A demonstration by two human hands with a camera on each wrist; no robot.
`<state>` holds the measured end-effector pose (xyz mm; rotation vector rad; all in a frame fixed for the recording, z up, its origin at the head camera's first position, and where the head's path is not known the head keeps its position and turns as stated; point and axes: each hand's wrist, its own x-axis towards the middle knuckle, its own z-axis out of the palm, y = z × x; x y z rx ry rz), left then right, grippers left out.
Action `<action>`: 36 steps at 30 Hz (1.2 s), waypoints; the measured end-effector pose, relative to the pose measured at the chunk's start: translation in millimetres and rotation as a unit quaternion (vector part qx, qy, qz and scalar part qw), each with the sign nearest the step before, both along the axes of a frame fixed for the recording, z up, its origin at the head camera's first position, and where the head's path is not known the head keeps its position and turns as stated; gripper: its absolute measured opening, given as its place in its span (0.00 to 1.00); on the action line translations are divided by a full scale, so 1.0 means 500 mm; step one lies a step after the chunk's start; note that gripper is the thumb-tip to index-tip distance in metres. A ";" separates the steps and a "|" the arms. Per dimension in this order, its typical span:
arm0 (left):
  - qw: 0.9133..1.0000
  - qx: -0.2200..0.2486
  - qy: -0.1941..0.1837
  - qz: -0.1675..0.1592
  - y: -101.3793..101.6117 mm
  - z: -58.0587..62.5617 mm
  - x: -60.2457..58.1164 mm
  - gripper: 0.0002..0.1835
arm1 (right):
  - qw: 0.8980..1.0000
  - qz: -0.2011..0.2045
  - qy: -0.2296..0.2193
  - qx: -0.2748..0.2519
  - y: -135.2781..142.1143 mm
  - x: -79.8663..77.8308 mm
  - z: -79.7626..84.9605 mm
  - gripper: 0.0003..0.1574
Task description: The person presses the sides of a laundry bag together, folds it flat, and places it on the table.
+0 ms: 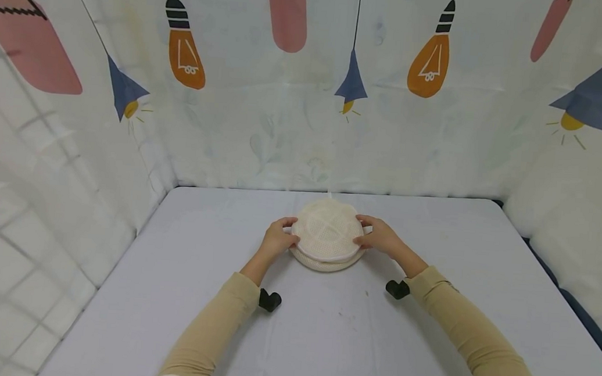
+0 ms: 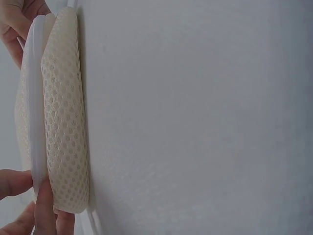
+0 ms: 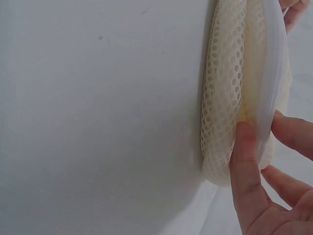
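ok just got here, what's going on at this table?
A person's left hand and right hand are holding a round cream mesh item from opposite sides. Both hands pinch it at the white band around its edge, with a lower mesh layer showing beneath. It's at the far half of the white-covered table, roughly centred between the table's sides.

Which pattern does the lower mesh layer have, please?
The lower mesh layer has small, honeycomb-like holes in cream material; the left wrist view shows it best.
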<state>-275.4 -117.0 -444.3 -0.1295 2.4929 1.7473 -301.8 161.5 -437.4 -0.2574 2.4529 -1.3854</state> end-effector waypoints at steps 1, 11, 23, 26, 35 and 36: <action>1.000 -0.001 0.001 0.001 0.001 0.000 0.000 0.30 | 1.000 -0.001 0.002 0.002 -0.001 0.000 -0.001 0.47; 1.000 -0.014 -0.005 0.005 0.008 0.006 -0.003 0.30 | 1.000 -0.007 0.018 0.020 -0.005 0.002 -0.002 0.46; 1.000 -0.006 -0.004 0.009 0.003 0.005 -0.013 0.31 | 0.999 0.007 0.032 0.031 0.000 -0.002 0.009 0.46; 1.000 -0.010 -0.001 0.008 0.003 0.006 -0.015 0.31 | 0.999 0.010 0.031 0.036 0.003 -0.005 0.012 0.46; 1.000 -0.018 -0.003 0.012 -0.006 0.016 -0.011 0.32 | 0.992 0.027 0.071 0.099 0.002 -0.012 0.015 0.49; 1.000 -0.019 -0.005 0.014 -0.007 0.015 -0.010 0.32 | 0.991 0.028 0.077 0.106 0.001 -0.011 0.015 0.50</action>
